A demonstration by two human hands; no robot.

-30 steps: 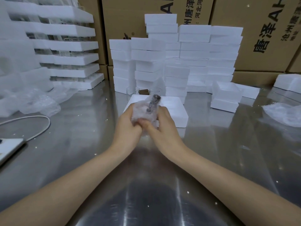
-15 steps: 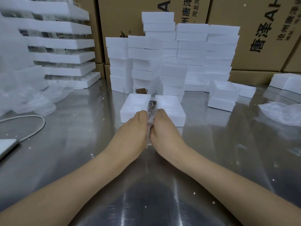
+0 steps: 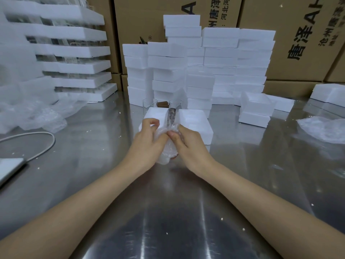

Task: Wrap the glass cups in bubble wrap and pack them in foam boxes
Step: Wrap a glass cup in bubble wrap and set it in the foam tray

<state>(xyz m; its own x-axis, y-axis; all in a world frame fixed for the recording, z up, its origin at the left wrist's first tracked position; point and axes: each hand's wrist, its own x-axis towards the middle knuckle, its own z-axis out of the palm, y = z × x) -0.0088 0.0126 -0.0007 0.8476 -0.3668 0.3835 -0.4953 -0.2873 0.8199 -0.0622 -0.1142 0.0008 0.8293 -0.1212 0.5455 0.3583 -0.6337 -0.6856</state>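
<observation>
Over the middle of the shiny steel surface (image 3: 89, 184) two bare hands meet around a glass cup wrapped in clear bubble wrap (image 3: 166, 149). The bundle stands roughly upright between the palms, its lower end just above or on the steel; which one cannot be told. A dark brown top end (image 3: 171, 116) pokes out above the fingers. The left hand (image 3: 149, 139) has its grip closed on the left side of the wrap, fingers curled at the upper edge. The right hand (image 3: 189, 144) grips the right side, its thumb pressed onto the wrap at the front. Directly behind the bundle lies an open white foam box (image 3: 197, 126), its two halves side by side and touching the surface. Beyond it stand two bare clear glass cups (image 3: 149, 102) with a small brown cork lid (image 3: 162, 104) between them. Behind these rises a tall stack of closed white foam boxes (image 3: 220, 58), set against brown cardboard cartons with black print (image 3: 298, 43). To the far left are stacked white foam trays holding glassware (image 3: 74, 53), with a loose heap of clear bubble wrap (image 3: 37, 116) in front of them, and a white cable (image 3: 44, 144) curves nearby. Another crumpled sheet of bubble wrap (image 3: 323, 129) lies at the right edge.
</observation>
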